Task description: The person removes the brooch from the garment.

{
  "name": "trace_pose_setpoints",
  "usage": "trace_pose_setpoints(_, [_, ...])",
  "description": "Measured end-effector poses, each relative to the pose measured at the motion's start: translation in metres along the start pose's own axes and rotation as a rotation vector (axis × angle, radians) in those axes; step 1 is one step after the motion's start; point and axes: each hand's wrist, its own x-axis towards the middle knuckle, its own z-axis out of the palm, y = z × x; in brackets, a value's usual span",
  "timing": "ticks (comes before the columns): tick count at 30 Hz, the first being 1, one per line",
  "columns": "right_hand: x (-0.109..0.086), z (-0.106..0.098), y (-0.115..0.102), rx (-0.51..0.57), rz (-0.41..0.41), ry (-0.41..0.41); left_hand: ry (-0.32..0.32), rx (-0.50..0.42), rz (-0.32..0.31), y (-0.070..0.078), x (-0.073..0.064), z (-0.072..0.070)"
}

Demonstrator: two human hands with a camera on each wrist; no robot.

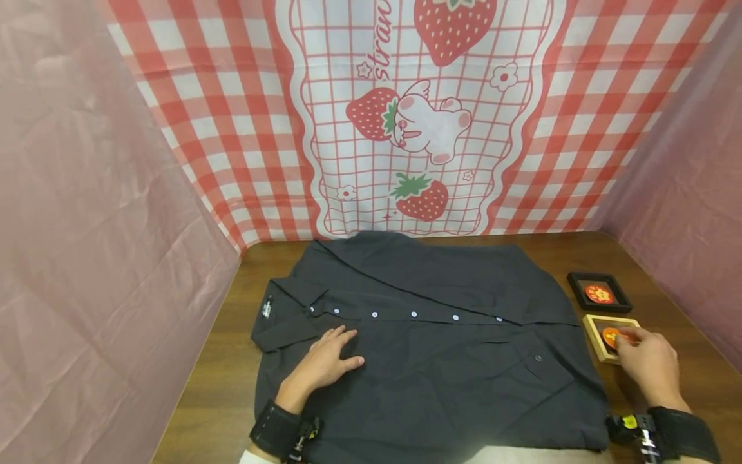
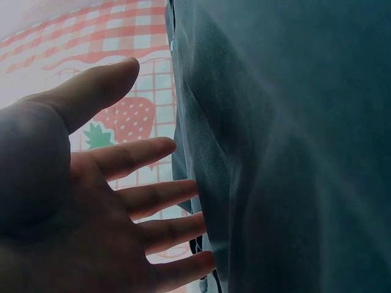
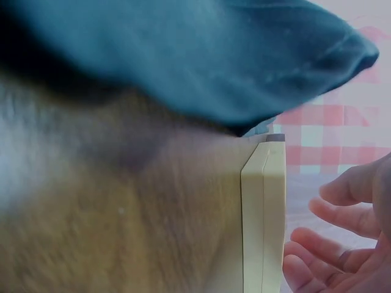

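A dark button-up shirt (image 1: 406, 374) lies spread out with its collar to the left and a row of white buttons across it. My left hand (image 1: 327, 361) is on the shirt below the collar, fingers straight and spread; in the left wrist view the fingertips of the left hand (image 2: 146, 213) meet the dark cloth. On the right, my right hand (image 1: 649, 361) hovers over or touches a pale yellow frame (image 1: 594, 338) holding a round orange-red piece. The right wrist view shows the right hand (image 3: 348, 238) with loosely bent fingers beside the frame's face, gripping nothing visible.
Behind the pale frame lies a black frame (image 1: 599, 309) with a red round piece in it. The wooden table (image 1: 214, 380) ends at a red checked strawberry cloth (image 1: 243, 129) at the back. Pink cloth walls (image 1: 87, 225) stand at both sides.
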Motion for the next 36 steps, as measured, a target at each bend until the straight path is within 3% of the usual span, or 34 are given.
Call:
trace_pose_setpoints(7, [-0.003,0.002,-0.005,0.016,-0.014,0.001,0.001,0.001,0.006,0.001,0.000,0.000])
trace_pose_setpoints(13, [-0.006,0.006,-0.012,0.049,-0.078,0.036,0.059,0.008,0.035,0.002,0.000,0.000])
trace_pose_setpoints(20, [-0.010,0.008,-0.026,0.099,-0.035,0.031,0.110,0.001,0.034,0.003,0.003,-0.003])
trace_pose_setpoints(29, [-0.010,0.014,-0.043,0.167,-0.109,0.083,0.174,-0.017,0.028,0.004,0.005,-0.003])
trace_pose_setpoints(36, [-0.014,0.015,-0.059,0.185,-0.059,0.054,0.187,-0.031,0.003,0.007,0.007,-0.003])
